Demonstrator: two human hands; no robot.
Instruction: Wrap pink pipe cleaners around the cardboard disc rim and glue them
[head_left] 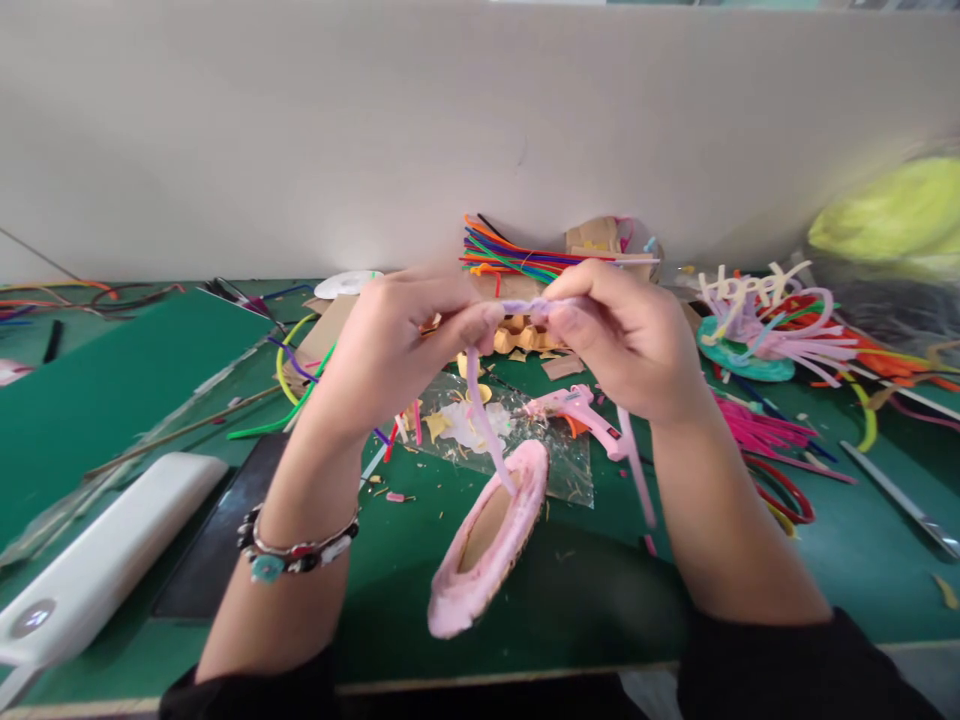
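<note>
My left hand and my right hand are raised over the table, each pinching a lilac pipe cleaner between thumb and fingers. A short stretch of it, which looks twisted, spans the gap between them. One lilac end hangs below my left hand and overlaps an oval cardboard piece edged in fuzzy pink; whether they are joined I cannot tell. Another lilac strand hangs beneath my right hand. Behind the hands lies a pink glue gun on a clear plastic sheet.
A bundle of coloured pipe cleaners lies at the back. To the right are a teal piece with pink and cream loops and metal tweezers. A white device, a dark flat slab and a green board occupy the left.
</note>
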